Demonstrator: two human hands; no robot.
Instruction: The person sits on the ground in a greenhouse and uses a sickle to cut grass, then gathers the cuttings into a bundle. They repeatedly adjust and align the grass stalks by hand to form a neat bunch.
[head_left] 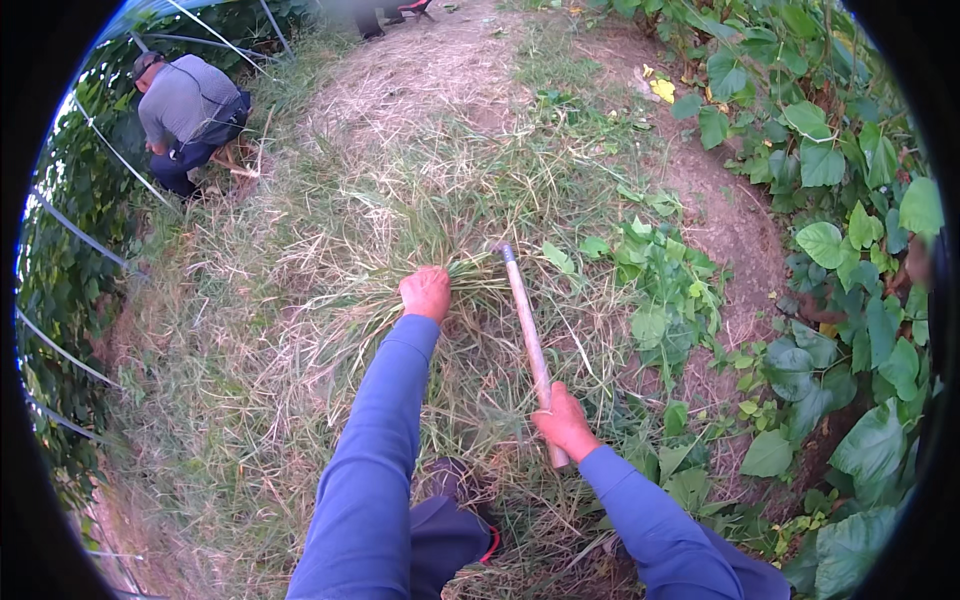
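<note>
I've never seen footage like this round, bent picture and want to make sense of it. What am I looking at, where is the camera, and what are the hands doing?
There is no machine here: a person wears a wide fisheye camera on the head, looking down, which bends the edges. The blue-sleeved arms are their own. The left hand grips a tuft of grass. The right hand holds a wooden-handled tool whose far end sits at that tuft. Cut dry grass covers the ground, leafy vines grow at right, and another person crouches at upper left.
</note>
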